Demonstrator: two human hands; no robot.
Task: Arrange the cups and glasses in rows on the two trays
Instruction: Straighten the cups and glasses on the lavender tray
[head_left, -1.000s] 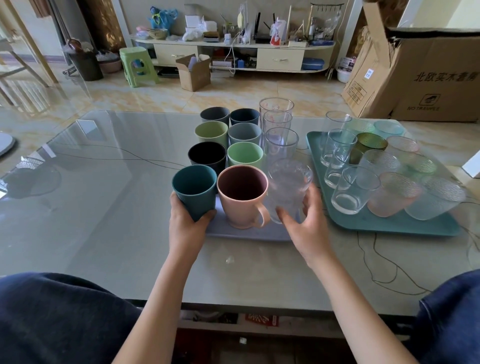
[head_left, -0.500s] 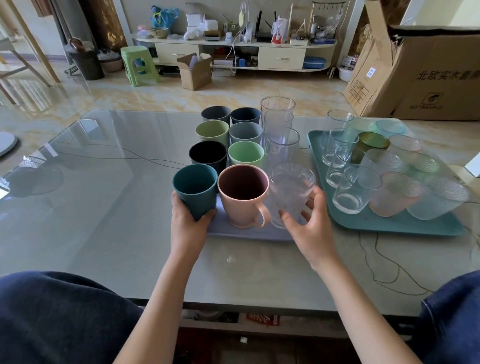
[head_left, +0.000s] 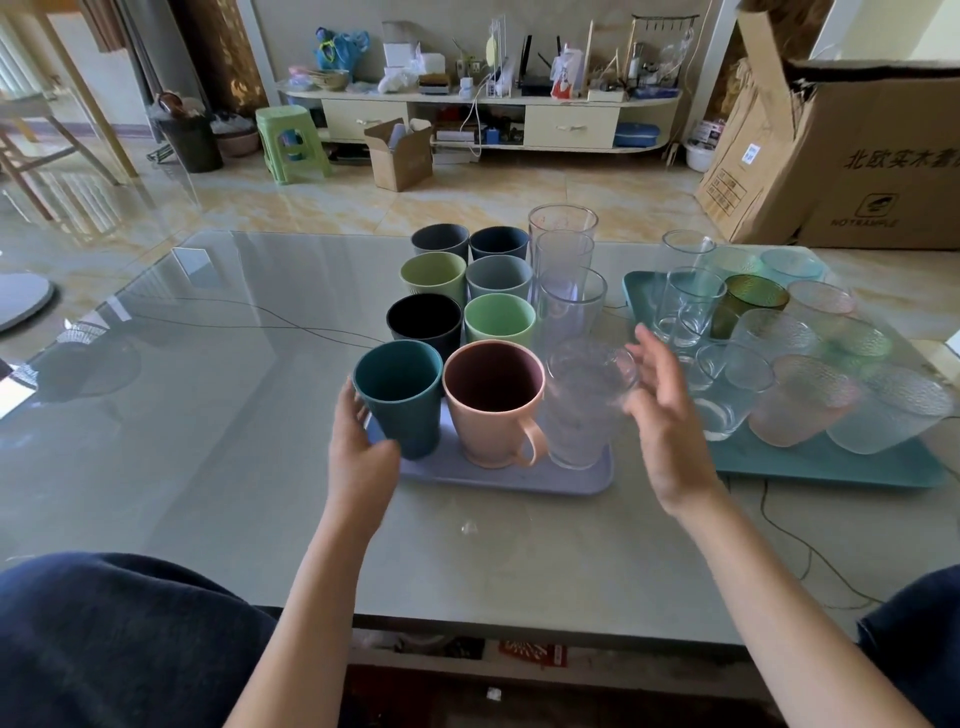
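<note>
Our right hand (head_left: 662, 415) had let go of the clear glass (head_left: 584, 402) and pulled back, fingers spread wide, holding nothing. We left that glass standing at the front right of the purple tray (head_left: 519, 475), in the middle of the frame. Our left hand (head_left: 358, 441) still curled around the teal cup (head_left: 402, 397) at the tray's front left.

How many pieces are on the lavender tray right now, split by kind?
Handleless coloured cups, including the teal cup the left hand grips: 7
Pink mug with a handle: 1
Clear glasses: 4
Total on the lavender tray: 12
</note>
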